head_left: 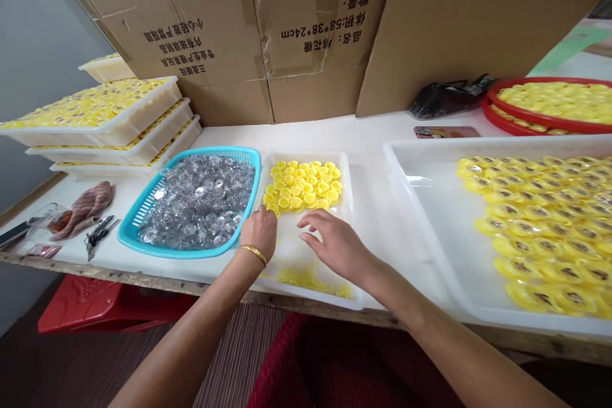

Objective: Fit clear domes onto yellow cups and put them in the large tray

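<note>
My left hand (261, 231), with a gold bangle (254, 254) at the wrist, is closed at the left rim of a shallow white tray (313, 293). Whatever its fingers hold, if anything, is hidden. Just beyond it lies a pile of small round yellow cups (303, 186) in the tray's far half. Over the middle of the tray hovers my right hand (332, 245), thumb and fingers apart, with nothing visible between them. Beside my left hand stands a blue basket (125, 229) full of clear plastic domed pieces (201, 197).
On the right is a large white tray (415, 204) with rows of yellow pieces (549, 229). Behind it are red round trays (492, 116). Stacked white trays (138, 131) stand at left, near a cloth (88, 207) and keys (98, 236). Cardboard (306, 95) walls the back.
</note>
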{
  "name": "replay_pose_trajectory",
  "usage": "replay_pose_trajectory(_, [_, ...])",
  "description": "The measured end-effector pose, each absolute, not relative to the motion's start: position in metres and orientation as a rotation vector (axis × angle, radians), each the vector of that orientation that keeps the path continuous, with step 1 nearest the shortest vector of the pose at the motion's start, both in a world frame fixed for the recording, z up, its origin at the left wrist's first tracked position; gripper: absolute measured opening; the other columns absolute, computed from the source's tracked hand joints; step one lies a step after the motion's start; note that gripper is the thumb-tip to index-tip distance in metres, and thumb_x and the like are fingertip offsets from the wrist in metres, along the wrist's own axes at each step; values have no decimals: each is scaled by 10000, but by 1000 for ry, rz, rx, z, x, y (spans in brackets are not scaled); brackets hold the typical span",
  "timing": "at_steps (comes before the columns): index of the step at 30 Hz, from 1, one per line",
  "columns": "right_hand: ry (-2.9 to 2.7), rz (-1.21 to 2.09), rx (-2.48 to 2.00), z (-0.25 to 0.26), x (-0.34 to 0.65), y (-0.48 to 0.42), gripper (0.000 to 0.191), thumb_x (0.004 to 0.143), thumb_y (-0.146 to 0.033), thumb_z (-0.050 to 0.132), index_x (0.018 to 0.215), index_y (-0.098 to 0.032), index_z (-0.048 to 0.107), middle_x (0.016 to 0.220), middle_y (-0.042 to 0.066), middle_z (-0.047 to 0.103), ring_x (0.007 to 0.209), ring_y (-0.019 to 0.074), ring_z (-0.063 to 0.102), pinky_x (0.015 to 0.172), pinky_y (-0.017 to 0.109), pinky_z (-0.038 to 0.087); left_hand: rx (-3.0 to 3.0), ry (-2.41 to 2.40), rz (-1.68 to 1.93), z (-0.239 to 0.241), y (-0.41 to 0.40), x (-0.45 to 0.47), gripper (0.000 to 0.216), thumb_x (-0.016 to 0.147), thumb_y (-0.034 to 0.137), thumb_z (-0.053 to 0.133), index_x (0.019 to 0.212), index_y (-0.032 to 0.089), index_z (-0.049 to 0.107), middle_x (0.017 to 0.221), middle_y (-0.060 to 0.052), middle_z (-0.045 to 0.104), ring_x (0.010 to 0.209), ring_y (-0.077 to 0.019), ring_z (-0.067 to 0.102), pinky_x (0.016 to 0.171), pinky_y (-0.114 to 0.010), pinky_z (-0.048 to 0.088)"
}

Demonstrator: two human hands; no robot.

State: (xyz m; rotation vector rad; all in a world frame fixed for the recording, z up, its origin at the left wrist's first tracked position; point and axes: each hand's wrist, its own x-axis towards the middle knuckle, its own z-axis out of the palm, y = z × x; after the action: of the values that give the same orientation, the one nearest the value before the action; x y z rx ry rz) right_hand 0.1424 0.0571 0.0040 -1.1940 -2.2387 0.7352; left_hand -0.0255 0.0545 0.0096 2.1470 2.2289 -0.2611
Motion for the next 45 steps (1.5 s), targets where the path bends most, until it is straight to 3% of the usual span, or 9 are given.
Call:
replay_pose_trajectory(8, [-2242,869,-1319,-25,123,63,121,845,-186,570,941,-204,642,988,49,636,793,166,636,735,300,468,2141,2231,-193,11,57,-32,255,876,82,390,989,112,616,1039,-154,576,853,-215,642,738,-320,495])
replay_pose_trajectory(14, [-2203,828,-1365,-30,123,61,115,852,-186,544,907,-205,644,964,55,646,779,185,640,706,302,459,2094,2258,-159,5,81,-24,219,884,137,435,1024,97,599,1021,-180,605,896,-249,638,733,-323,490])
replay_pose_trajectory(19, [-2086,873,-1367,-30,124,62,147,839,-145,530,915,-201,643,988,65,643,791,194,638,775,345,471,2105,2224,-85,2,86,-20,223,869,115,441,1030,111,595,1006,-182,629,899,-268,642,738,-343,478])
replay_pose_trajectory(23, [-1728,1092,-1328,-32,124,65,191,852,-141,515,995,-204,624,983,69,646,816,187,642,838,373,490,2165,2123,42,4,67,-20,216,861,190,499,1056,160,584,1017,-116,640,917,-240,631,771,-319,469])
replay_pose_trajectory(27, [-1543,1350,-1273,-31,128,70,265,946,-339,406,1052,-192,600,864,48,645,623,131,653,627,302,565,2240,1956,371,0,46,-14,363,846,217,536,1207,199,501,1059,-66,624,834,-187,626,726,-286,476])
replay_pose_trajectory(31, [-1215,1764,-981,-24,134,71,308,853,-425,589,979,-147,625,810,35,656,653,133,659,721,339,585,2211,1719,867,-10,38,-7,500,797,132,571,1277,210,455,993,-50,604,707,-139,587,678,-278,484])
replay_pose_trajectory(37, [-1033,1771,-980,-20,137,72,304,784,-370,686,990,-153,630,853,20,664,649,119,658,764,347,581,1763,1623,1144,-17,36,-8,410,793,223,627,1191,187,533,966,-45,581,653,-101,568,585,-228,487])
replay_pose_trajectory(40, [-1022,1762,-987,-20,136,72,294,778,-363,693,981,-159,634,927,27,657,694,125,675,796,332,571,1721,1750,969,-15,34,-16,293,831,232,573,1114,156,579,929,-51,604,647,-108,568,625,-245,488])
replay_pose_trajectory(45, [-995,1683,-1018,-22,137,73,280,780,-377,685,958,-169,624,896,6,636,726,134,682,765,300,572,2037,1763,65,-11,31,-22,191,778,226,612,953,167,659,830,-60,653,764,-208,614,733,-328,459])
